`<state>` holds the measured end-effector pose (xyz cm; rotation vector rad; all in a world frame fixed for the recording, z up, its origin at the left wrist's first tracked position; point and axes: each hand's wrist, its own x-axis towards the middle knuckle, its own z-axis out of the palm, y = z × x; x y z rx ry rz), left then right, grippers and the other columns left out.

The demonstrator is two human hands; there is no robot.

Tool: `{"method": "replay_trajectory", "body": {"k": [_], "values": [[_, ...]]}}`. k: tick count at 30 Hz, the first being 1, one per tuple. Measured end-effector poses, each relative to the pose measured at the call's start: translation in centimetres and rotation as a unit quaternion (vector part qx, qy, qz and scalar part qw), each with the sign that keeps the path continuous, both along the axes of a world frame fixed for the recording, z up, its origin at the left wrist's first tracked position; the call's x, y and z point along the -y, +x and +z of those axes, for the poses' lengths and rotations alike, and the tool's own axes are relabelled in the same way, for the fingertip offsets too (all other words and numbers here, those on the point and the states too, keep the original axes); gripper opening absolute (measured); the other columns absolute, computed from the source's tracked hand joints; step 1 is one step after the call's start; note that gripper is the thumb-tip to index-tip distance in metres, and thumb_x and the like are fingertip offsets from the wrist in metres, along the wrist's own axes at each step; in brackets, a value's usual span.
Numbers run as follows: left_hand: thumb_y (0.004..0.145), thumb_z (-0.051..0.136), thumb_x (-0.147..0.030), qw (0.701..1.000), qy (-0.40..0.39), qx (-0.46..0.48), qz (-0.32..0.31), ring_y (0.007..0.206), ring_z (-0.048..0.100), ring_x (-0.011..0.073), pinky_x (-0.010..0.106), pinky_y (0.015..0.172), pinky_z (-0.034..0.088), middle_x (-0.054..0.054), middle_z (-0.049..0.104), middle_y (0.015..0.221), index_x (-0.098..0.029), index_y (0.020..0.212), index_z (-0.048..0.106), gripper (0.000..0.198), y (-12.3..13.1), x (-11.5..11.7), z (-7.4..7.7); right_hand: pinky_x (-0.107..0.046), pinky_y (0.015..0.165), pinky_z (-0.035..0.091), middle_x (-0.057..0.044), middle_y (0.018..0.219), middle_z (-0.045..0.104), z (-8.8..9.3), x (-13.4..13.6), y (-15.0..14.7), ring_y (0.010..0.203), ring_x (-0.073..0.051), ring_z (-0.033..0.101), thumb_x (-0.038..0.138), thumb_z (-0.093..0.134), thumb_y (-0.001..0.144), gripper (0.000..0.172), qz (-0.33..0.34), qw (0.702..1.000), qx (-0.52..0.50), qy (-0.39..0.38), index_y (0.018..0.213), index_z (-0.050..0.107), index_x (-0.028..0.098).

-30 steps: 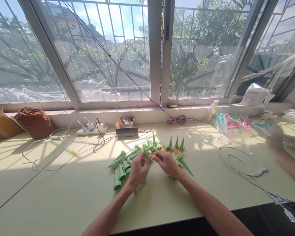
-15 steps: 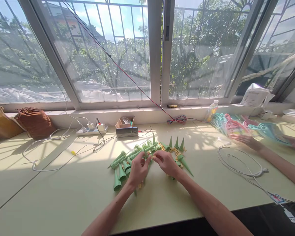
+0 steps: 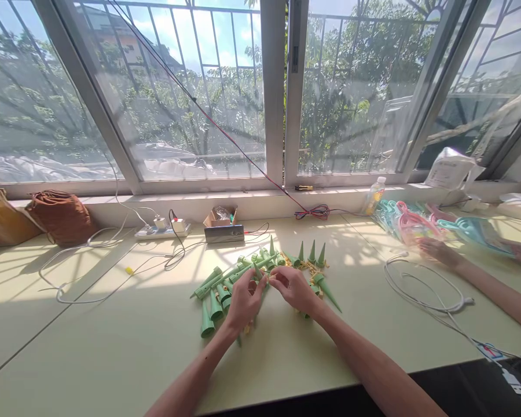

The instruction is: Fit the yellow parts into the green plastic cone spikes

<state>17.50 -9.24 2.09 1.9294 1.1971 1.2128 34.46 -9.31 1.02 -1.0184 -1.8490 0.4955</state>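
Note:
My left hand is closed around a green cone-shaped spike, its tip pointing up between my fingers. My right hand pinches something small at that spike; I cannot make out what it is. Both hands hover over a pile of green cone spikes lying on the pale table. Small yellow parts are scattered among them. Three green cones stand upright just behind the pile.
A power strip, white cables, a small cardboard box and brown bags lie near the window sill. At the right, another person's hand rests by pink and teal plastic items. A white cable loop lies right.
My hands have stayed almost still over the pile. The other person's hand at the right has moved left and settled by the pink and teal items.

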Motion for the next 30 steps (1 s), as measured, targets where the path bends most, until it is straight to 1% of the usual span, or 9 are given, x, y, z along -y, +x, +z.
{"method": "replay_trajectory", "body": {"k": [6,13,18,22,26,30], "values": [[0.088,0.055,-0.042,1.0,0.006,-0.001,0.003,0.047,0.043,0.0107,0.021,0.044,0.03,-0.003,0.051,0.059,-0.018,0.082,0.057,0.025,0.04,-0.03,-0.08,-0.023,0.059,0.037,0.0,0.068,0.055,0.02,0.01,0.02,0.06,-0.013,0.046,0.026,0.053,0.093,0.013,0.006,1.0,0.011,0.008,0.086,0.061,0.018],[0.086,0.057,-0.044,1.0,0.011,0.017,-0.007,0.046,0.043,0.0101,0.021,0.044,0.029,-0.003,0.051,0.058,-0.018,0.082,0.059,0.027,-0.08,-0.1,-0.23,-0.023,0.057,0.032,0.002,0.064,0.05,-0.05,-0.15,0.04,0.058,-0.012,0.043,0.027,0.052,0.094,0.021,-0.002,0.999,0.036,0.0,0.077,0.057,0.017],[0.088,0.055,-0.044,1.0,0.007,0.01,-0.011,0.045,0.042,0.0095,0.021,0.043,0.028,-0.004,0.049,0.057,-0.018,0.083,0.058,0.027,-0.06,-0.08,-0.18,-0.023,0.057,0.033,0.002,0.064,0.052,-0.16,-0.17,0.01,0.058,-0.012,0.044,0.028,0.053,0.094,0.014,0.006,1.0,0.018,-0.004,0.087,0.059,0.017],[0.089,0.054,-0.044,1.0,0.004,0.0,-0.007,0.046,0.044,0.0103,0.021,0.044,0.031,-0.003,0.051,0.06,-0.018,0.084,0.057,0.027,-0.03,-0.1,-0.17,-0.023,0.057,0.033,0.002,0.065,0.051,-0.14,-0.12,-0.04,0.057,-0.012,0.044,0.028,0.054,0.092,0.011,0.012,1.0,0.006,-0.007,0.091,0.057,0.018],[0.089,0.053,-0.042,1.0,0.004,-0.003,-0.008,0.048,0.046,0.0111,0.022,0.046,0.032,-0.003,0.049,0.06,-0.017,0.087,0.058,0.025,0.02,-0.04,-0.01,-0.023,0.056,0.032,0.004,0.063,0.047,-0.03,-0.1,-0.04,0.056,-0.011,0.041,0.027,0.052,0.093,0.013,0.014,1.0,0.006,-0.012,0.085,0.055,0.018],[0.089,0.053,-0.04,1.0,0.002,-0.011,-0.002,0.046,0.041,0.0101,0.021,0.045,0.03,-0.004,0.048,0.058,-0.017,0.087,0.058,0.024,0.08,0.06,0.09,-0.023,0.056,0.031,0.003,0.063,0.047,0.06,-0.09,-0.03,0.057,-0.011,0.041,0.027,0.05,0.095,0.018,0.014,1.0,0.013,-0.014,0.079,0.053,0.018]]}}
